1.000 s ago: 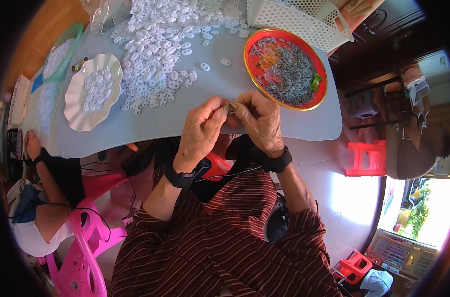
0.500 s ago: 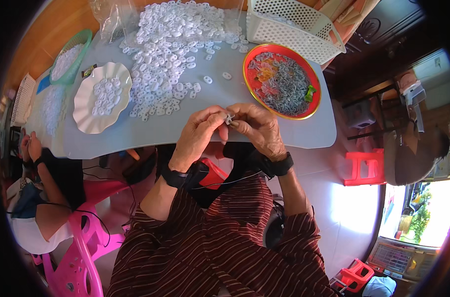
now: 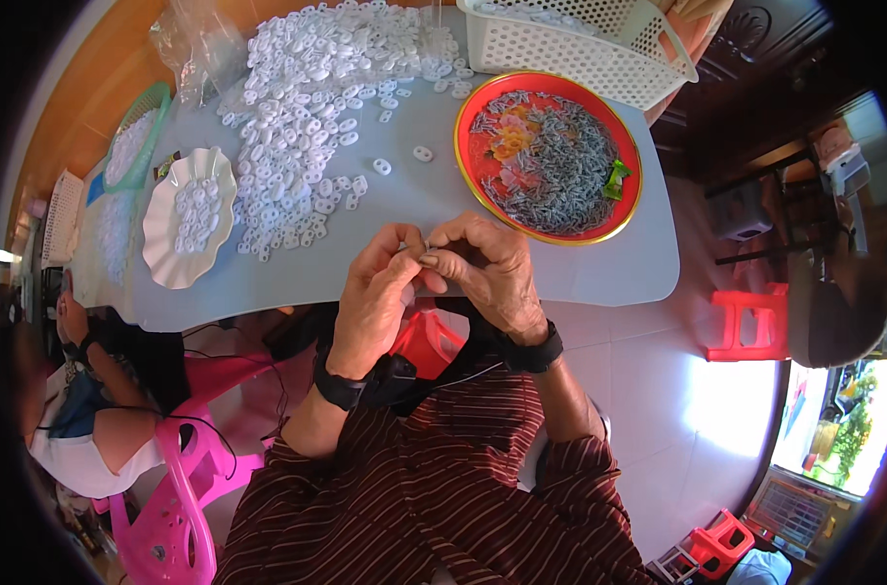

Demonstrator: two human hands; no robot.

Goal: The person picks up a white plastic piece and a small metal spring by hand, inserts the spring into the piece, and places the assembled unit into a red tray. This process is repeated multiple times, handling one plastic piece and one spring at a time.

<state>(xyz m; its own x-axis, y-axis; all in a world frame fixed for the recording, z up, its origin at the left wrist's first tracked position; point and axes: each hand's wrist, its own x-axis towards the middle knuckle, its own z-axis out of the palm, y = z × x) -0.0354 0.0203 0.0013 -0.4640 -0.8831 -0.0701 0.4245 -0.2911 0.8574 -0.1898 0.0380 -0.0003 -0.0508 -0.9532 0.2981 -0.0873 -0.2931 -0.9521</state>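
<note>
Small white piece (image 3: 426, 255) is pinched between left hand (image 3: 377, 297) and right hand (image 3: 492, 278) at table edge (image 3: 599, 283) | judged light, stiff, slippery (too small to see well) | best held by rims.

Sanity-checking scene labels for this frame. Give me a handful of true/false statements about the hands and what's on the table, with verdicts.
1. Both hands meet over the near edge of the table, the left hand and right hand pinching one small part between their fingertips. True.
2. The red tray is empty. False: it holds a heap of small grey pieces.
3. The white scalloped plate lies to the left of the hands and holds a few white pieces. True.
4. The big pile of white plastic pieces sits inside the white basket. False: it lies loose on the table, left of the basket.
5. Each wrist wears a dark band. True.
</note>
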